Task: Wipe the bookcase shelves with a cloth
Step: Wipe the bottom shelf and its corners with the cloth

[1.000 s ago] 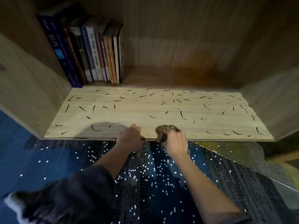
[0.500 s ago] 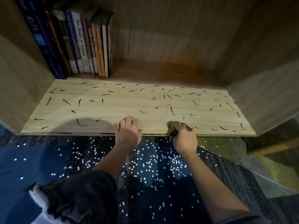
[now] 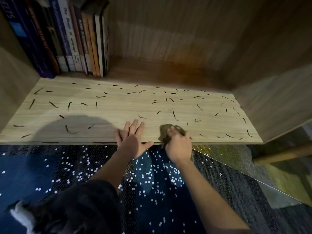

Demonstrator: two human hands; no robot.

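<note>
Right hand (image 3: 179,146) is seen curled round a crumpled brown cloth (image 3: 166,132), which is pressed to the front edge of the shelf (image 3: 118,107), just right of the left hand (image 3: 133,142). That left hand is laid flat on the shelf lip, fingers straight and spread, with the thumb stretched out along the front edge.

Dark curved marks (image 3: 174,115) are scattered across the pale board on every side of both hands: beyond the fingertips toward the back, well off to the left, and in a row just right of the cloth. Only a small patch around and between the hands is seen free of them. Books (image 3: 81,39) are stood upright in the far corner, up and left of the left hand. Speckled blue carpet (image 3: 152,183) is seen beneath the wrists.

The wiping is judged to be barely begun, with nearly the whole shelf left to be cleaned. Whether the marks can be lifted by a cloth cannot be told. No other shelves are shown, so their state cannot be judged.
</note>
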